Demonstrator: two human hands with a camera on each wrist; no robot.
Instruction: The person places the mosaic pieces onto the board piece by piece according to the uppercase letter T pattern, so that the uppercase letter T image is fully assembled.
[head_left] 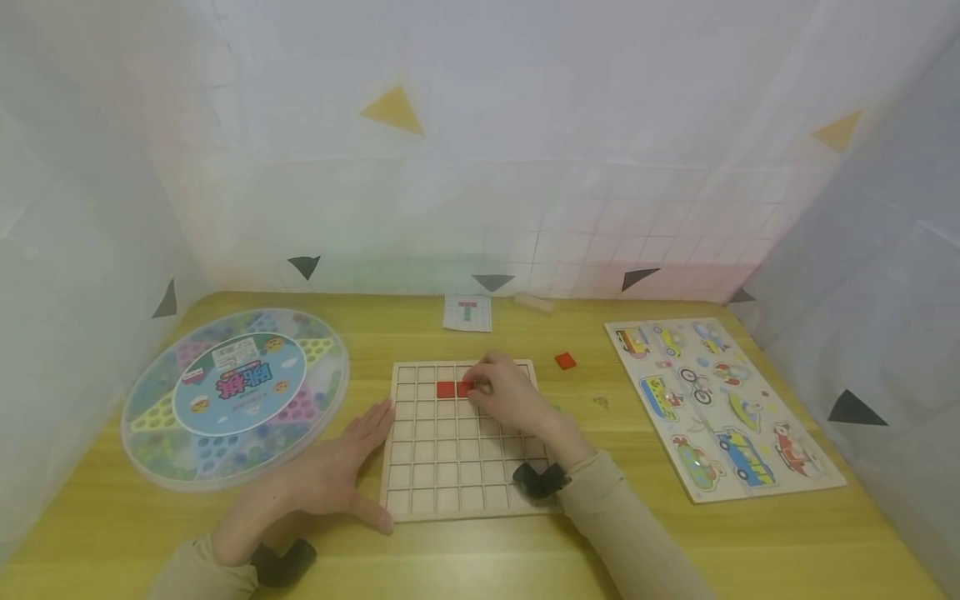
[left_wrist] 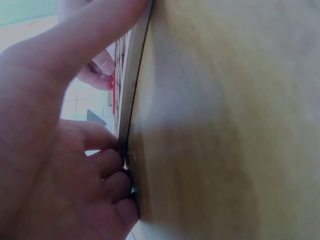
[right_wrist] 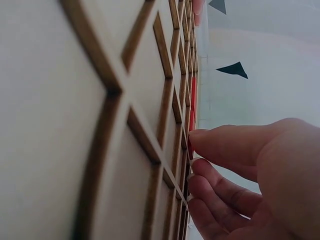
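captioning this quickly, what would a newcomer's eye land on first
Probably the two bright red tiles in the far part of the wooden grid, one touched by the right hand. Next, perhaps the large round game board at the left of the table and the vehicle puzzle board at its right.

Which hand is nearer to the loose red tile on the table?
Right. The right hand is at the grid board, left of the loose red tile; the left hand is farther, at the board's left edge.
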